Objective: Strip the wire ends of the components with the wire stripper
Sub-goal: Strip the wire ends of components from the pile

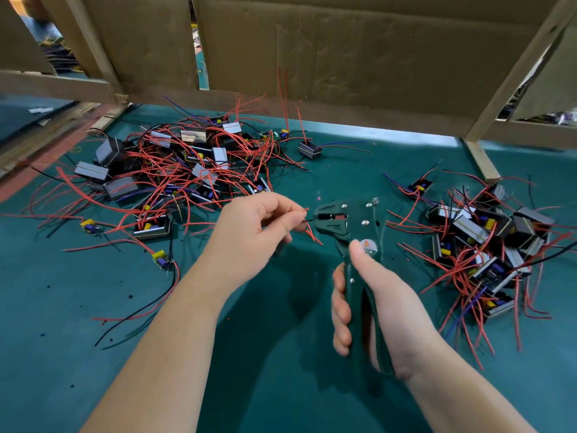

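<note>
My right hand [371, 304] grips the handles of a dark green wire stripper [346, 223], whose head points left above the table. My left hand [256, 232] pinches thin wires [307, 218] between thumb and fingers. A black wire end sits in the stripper's jaws, and red wire ends stick out beside it. The component that these wires belong to is hidden under my left hand.
A large heap of components [175, 170] with red, black and blue wires lies at the back left of the green table mat [281, 354]. A smaller heap [487, 245] sits at the right. Cardboard walls [343, 51] on a wooden frame close off the back.
</note>
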Demonstrator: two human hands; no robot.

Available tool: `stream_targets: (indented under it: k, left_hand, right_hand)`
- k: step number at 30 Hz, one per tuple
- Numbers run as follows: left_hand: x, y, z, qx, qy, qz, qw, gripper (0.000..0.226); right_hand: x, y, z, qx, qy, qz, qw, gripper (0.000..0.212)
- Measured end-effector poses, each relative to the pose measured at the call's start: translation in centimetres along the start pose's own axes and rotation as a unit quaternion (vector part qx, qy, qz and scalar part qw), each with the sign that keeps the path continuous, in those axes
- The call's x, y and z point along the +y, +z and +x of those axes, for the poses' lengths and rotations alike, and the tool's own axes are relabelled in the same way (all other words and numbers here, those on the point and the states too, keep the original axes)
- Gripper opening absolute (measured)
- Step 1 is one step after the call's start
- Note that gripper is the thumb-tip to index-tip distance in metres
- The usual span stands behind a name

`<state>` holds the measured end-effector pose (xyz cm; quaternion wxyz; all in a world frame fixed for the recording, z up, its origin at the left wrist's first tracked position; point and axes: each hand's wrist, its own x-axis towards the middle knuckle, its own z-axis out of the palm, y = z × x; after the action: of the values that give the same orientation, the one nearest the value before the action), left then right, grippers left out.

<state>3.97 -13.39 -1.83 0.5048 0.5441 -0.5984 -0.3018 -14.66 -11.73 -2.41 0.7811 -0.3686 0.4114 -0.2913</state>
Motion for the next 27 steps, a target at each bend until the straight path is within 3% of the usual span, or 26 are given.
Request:
stream_targets:
  k: [3,10,18,22,27]
  left_hand:
    - [-0.4,0.4,0.1,-0.002,-0.017,0.075,0.997,0.029]
    - [-0.4,-0.7,0.3,0.041,-0.102,0.021,0.994,0.019]
    - [1.0,2.0,-0.5,-0.002,-0.111,-0.047,0.993,0.02]
    - [1.3,2.7,-0.8,-0.004,-0.117,-0.036,0.993,0.024]
    - [1.1,2.1,-0.9,-0.097,-0.038,0.119,0.987,0.014]
  right_hand:
    - [0.3,0.4,0.3,0.027,0.005,0.01,1.0,0.054]
    - [-2.1,-2.2,0.7,0.048,-0.152,0.118,0.98,0.031]
    - [-0.6,-0.5,0.2,-0.129,-0.132,0.099,0.978,0.083]
    - [-0.3,0.3,0.2,-0.132,-0.143,0.109,0.975,0.074]
    - [-1.1,-0.3,0.3,-0.092,-0.134,0.109,0.981,0.085]
